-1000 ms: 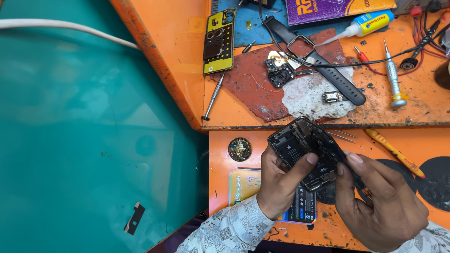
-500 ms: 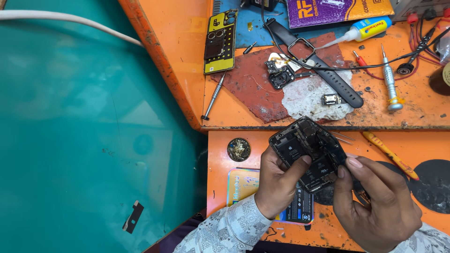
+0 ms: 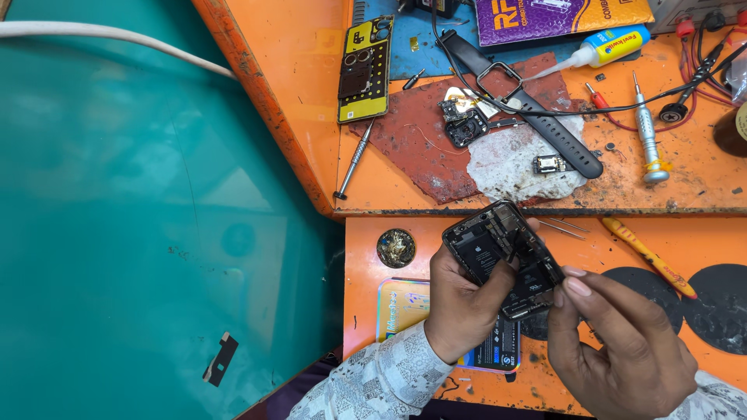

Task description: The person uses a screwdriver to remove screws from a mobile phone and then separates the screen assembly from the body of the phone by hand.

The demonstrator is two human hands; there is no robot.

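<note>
Left hand wrapped around the near end of an opened phone body, thumb laid across its exposed insides, fingers closed firmly behind it. Right hand pinching at the lower right edge of the same body, thumb and forefinger narrowed to a fine grip on a small part or flex there; too small to tell exactly what. Phone held tilted, raised just above the lower orange shelf, not resting on it.

Judged as the middle of an internal strip-down or refit: chassis steadied in one hand, a small component being worked loose or seated with the other. Next move likely calls for a delicate, steady pull or press, no twisting, with the steadying hand unmoving.

Under the wrists, a flat battery pack lying on the shelf. Just beside, to the left, a small round dish of screws. To the right, an orange-handled tool and thin tweezers. Further off on the upper bench: a yellow phone back panel, a silver screwdriver, a black watch strap, a glue bottle.
</note>
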